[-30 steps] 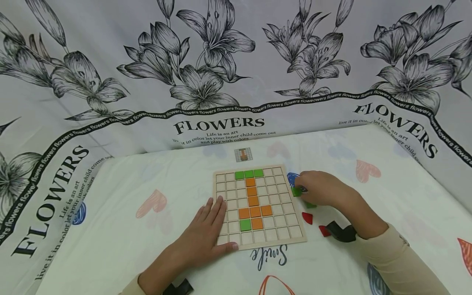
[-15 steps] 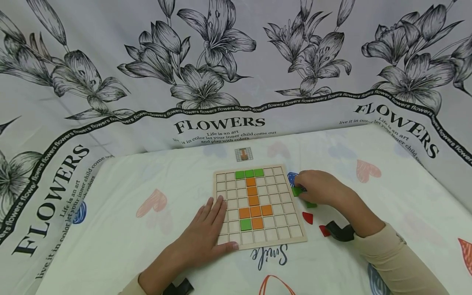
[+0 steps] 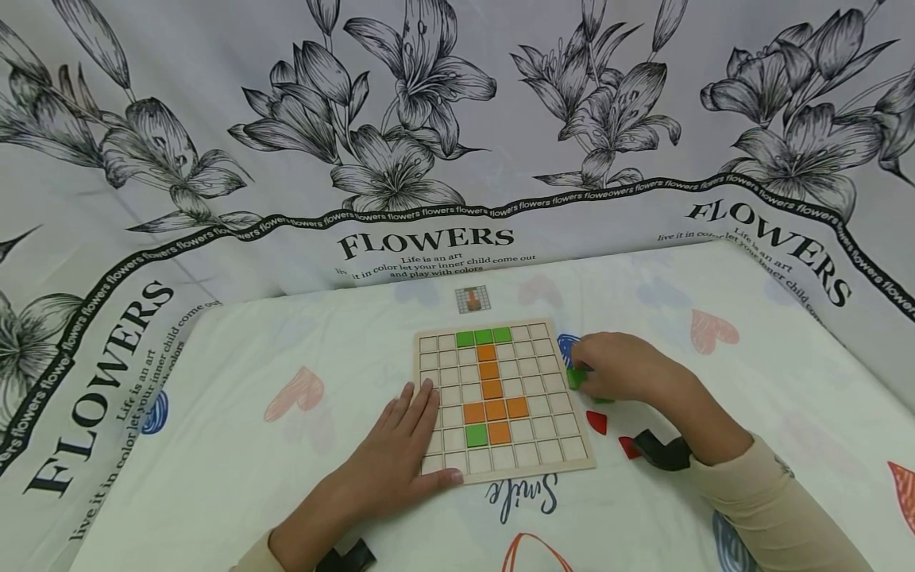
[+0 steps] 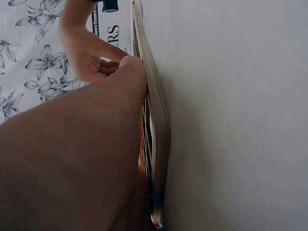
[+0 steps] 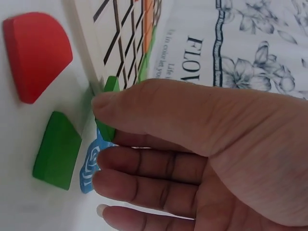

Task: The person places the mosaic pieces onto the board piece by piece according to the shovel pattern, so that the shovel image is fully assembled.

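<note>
A wooden grid board [image 3: 546,427] lies on the table, bearing several orange square tiles [image 3: 491,389] in a column with a short crossbar. Along its far side sits a row of green square tiles [image 3: 484,337]; a lone green square tile [image 3: 476,435] is nearer the front. My left hand [image 3: 396,445] rests flat on the board's left edge, fingers straight. Off the right edge, my right hand [image 3: 620,365] pinches a green tile [image 5: 107,129] between thumb and index finger, its other fingers loosely bent. A second green tile [image 5: 57,151] lies beside that hand.
Two red curved pieces, a nearer one [image 3: 629,448] and a farther one [image 3: 596,423], lie right of the board. A small picture card [image 3: 472,299] lies beyond its far edge. A flower-printed cloth [image 3: 600,119] hangs behind the table.
The green tile at my right fingertips has tilted and shifted slightly toward me. My right hand has dipped slightly. My left hand and the board have stayed still.
</note>
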